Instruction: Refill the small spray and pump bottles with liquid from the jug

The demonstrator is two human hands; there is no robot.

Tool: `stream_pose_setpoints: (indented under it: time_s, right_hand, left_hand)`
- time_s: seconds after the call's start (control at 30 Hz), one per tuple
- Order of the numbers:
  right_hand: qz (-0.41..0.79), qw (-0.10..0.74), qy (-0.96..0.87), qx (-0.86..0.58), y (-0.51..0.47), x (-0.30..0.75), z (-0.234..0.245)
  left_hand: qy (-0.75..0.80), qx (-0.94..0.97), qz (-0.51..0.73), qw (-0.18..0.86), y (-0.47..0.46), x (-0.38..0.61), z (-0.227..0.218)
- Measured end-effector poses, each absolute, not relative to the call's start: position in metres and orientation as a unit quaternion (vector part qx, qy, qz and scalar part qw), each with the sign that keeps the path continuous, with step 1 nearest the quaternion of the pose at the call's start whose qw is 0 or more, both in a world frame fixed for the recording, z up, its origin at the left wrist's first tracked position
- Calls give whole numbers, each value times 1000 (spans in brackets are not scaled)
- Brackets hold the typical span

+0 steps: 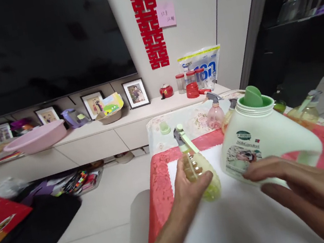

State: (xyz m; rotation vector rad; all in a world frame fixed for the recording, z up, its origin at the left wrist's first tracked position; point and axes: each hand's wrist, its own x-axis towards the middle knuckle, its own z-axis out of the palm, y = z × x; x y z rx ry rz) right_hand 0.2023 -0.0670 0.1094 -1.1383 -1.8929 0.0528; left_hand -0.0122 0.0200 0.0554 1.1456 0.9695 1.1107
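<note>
My left hand [189, 185] is wrapped round a small yellow-green spray bottle [202, 168] with a pale green trigger head, held just above the white sheet on the table. My right hand [304, 189] lies with fingers stretched along the side of a large pale green detergent jug [258, 142], which has a green spout cap and a picture label. The jug stands on the white sheet [244, 224] just to the right of the spray bottle.
The table has a red lace cloth [158, 192]. Behind the jug stand a pink spray bottle [215, 114], a loose green cap [164, 128] and another yellow spray bottle [306, 112]. A low cabinet [91, 145] with photo frames, jars and a pink basin [36, 138] runs along the wall.
</note>
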Motion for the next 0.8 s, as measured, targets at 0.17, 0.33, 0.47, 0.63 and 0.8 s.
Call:
stream_pose_setpoints:
  time_s: [0.17,0.33,0.47,0.63,0.8]
  right_hand:
    - [164,492,-716,-468,-41,178,92]
    - [415,489,-625,-445,-38,171,78]
    - [515,469,-567,-440,-37,169,76]
    - [529,473,-521,-475,-37,168,68]
    - [504,488,-541,-465,-39,166,69]
  left_hand:
    - [378,438,464,671,-26,-3,42]
    - [259,461,397,750,-38,0,34]
    - [269,507,338,746,-40,0,34]
    - [329,561,341,679,-42,4,30]
    - [308,583,358,661,-42,5,28]
